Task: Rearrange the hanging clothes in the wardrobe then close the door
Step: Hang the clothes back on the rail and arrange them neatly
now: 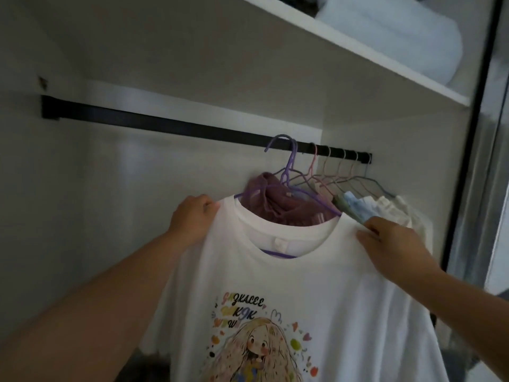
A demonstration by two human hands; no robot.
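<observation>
Dim white walls (115,64), perhaps unlit.

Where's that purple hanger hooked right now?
The purple hanger hooks over the black rail toward its right end, leftmost of the hangers there, carrying the white T-shirt nearest the camera.

One black rail (176,125). About six hangers (289,161) hooked on it, far ones blurred. One white printed T-shirt (275,285). One mauve garment (275,205). Two hands: left hand (192,219), right hand (391,241). One shelf (358,59).

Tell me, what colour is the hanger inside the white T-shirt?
Purple hanger, clearest in the head view.
</observation>
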